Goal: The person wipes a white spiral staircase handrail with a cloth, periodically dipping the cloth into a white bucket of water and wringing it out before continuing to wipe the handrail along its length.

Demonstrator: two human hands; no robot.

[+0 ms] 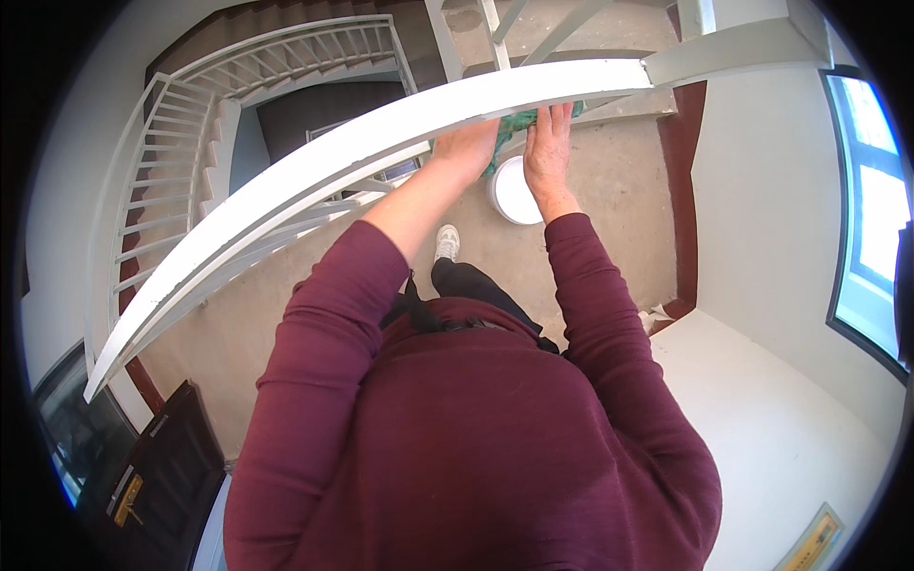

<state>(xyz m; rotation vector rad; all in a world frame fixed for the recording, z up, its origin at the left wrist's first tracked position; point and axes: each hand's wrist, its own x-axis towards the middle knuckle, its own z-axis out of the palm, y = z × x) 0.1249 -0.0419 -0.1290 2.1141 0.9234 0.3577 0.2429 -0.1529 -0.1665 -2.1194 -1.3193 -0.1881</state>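
A white handrail [343,153] curves across in front of me, its near end at the lower left. Just below its far part, my left hand [468,148] grips a crumpled green cloth [515,127]; the fingers are hidden by the rail. Beside it, my right hand [548,153] presses the same cloth with nearly straight fingers, their tips at the rail's underside. Green material shows between the hands and past the right fingers. On the floor beneath the right hand stands a white round bucket [515,193], partly covered by that hand from this angle.
Stairs with a white balustrade [168,164] descend at the left. A dark door [168,478] with a brass-coloured handle is at lower left. White walls [764,193] and a window [867,207] lie at right, with a dark red skirting band [682,200] along the concrete floor [614,185].
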